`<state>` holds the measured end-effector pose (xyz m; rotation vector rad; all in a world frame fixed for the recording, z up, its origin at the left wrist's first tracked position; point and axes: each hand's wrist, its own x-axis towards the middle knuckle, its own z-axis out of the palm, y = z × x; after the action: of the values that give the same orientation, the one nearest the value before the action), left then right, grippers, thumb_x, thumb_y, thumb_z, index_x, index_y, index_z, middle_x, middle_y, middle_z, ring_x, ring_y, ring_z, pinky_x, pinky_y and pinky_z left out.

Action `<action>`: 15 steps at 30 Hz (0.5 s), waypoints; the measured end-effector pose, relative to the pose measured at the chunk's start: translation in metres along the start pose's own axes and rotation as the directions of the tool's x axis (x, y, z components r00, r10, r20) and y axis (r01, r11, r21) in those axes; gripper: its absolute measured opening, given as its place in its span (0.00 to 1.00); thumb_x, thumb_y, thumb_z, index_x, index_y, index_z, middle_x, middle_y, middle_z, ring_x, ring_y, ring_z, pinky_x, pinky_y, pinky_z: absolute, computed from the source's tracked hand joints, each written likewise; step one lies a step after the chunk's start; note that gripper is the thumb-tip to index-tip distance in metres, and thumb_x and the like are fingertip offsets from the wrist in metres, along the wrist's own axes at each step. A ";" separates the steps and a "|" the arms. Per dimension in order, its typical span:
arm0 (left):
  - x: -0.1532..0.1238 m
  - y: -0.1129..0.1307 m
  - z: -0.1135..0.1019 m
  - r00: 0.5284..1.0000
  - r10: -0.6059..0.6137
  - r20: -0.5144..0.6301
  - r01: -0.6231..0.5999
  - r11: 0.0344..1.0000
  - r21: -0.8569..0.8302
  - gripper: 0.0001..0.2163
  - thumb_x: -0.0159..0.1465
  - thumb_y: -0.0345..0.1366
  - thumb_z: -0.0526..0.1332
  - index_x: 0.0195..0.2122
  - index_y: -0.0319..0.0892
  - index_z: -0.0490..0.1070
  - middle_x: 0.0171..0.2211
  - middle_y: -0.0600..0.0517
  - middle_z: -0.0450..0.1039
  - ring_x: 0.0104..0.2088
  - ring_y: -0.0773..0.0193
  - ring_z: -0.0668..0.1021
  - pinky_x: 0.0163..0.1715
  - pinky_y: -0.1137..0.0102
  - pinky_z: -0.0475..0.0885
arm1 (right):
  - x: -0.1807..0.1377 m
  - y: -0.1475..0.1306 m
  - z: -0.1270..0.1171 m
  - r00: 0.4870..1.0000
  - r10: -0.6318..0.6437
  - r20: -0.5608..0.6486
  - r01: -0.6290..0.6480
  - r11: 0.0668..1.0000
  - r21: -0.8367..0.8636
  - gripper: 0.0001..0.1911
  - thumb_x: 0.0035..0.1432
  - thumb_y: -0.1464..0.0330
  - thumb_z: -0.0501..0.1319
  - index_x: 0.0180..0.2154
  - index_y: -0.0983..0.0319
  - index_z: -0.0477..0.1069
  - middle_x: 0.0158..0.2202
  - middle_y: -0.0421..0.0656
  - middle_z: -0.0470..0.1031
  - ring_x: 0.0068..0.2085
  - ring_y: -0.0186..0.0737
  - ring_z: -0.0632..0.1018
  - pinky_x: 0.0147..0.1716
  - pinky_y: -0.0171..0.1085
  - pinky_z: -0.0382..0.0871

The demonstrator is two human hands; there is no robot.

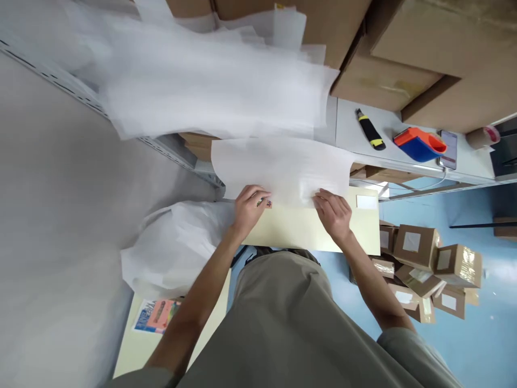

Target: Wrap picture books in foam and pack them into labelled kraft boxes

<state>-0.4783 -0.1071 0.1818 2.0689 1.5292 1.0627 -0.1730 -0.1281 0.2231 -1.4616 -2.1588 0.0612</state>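
Note:
A thin white sheet point(278, 167) hangs or lies across the pale yellow table point(291, 231), its far end reaching up to the shelf edge. At its near edge, my left hand point(249, 209) has its fingers curled and pinched on the sheet. My right hand point(334, 214) pinches the same edge further right, thumb and fingers together. A small colourful printed patch point(268, 204) shows beside my left fingertips; most of it is hidden. Beyond, a stack of similar white sheets point(214, 81) lies on the shelf.
On the shelf at right are a box cutter point(370, 129), an orange-and-blue tape dispenser point(420, 144), a phone point(448, 150) and a tape roll point(482, 137). Taped cartons point(416, 242) are piled on the floor. A white bag point(177, 248) and printed booklets point(157, 315) sit at left.

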 end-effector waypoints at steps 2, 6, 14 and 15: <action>-0.013 0.005 0.029 0.995 -0.051 0.087 0.048 0.998 0.029 0.09 0.75 0.32 0.64 0.41 0.51 0.84 0.44 0.46 0.84 0.51 0.51 0.84 0.57 0.54 0.82 | -0.026 0.025 0.005 0.997 0.011 0.082 -0.013 1.000 0.028 0.15 0.81 0.64 0.57 0.44 0.52 0.83 0.50 0.51 0.89 0.59 0.53 0.88 0.53 0.53 0.83; -0.041 0.014 0.090 0.957 -0.133 0.259 0.105 0.987 0.119 0.10 0.76 0.34 0.63 0.39 0.50 0.83 0.43 0.45 0.83 0.50 0.50 0.83 0.56 0.55 0.81 | -0.081 0.078 0.024 0.965 0.029 0.259 -0.047 0.997 0.067 0.17 0.80 0.69 0.55 0.44 0.53 0.83 0.54 0.52 0.88 0.64 0.54 0.86 0.55 0.54 0.84; -0.098 0.022 0.200 0.824 -0.284 0.491 0.160 0.947 0.279 0.16 0.73 0.27 0.57 0.45 0.50 0.86 0.47 0.44 0.84 0.52 0.49 0.82 0.56 0.56 0.79 | -0.187 0.161 0.078 0.851 0.111 0.513 -0.170 0.983 0.069 0.24 0.75 0.79 0.52 0.55 0.56 0.84 0.66 0.55 0.82 0.70 0.57 0.80 0.62 0.59 0.83; -0.103 0.022 0.212 0.812 -0.304 0.498 0.173 0.941 0.292 0.17 0.72 0.25 0.57 0.46 0.49 0.86 0.47 0.44 0.85 0.52 0.50 0.82 0.56 0.56 0.79 | -0.198 0.168 0.084 0.839 0.130 0.528 -0.190 0.980 0.060 0.25 0.74 0.79 0.52 0.57 0.57 0.83 0.67 0.55 0.81 0.70 0.57 0.80 0.63 0.59 0.82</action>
<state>-0.3207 -0.1787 0.0212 2.0057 1.6007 0.1738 -0.0120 -0.2110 0.0185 -1.7022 -2.3847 0.7069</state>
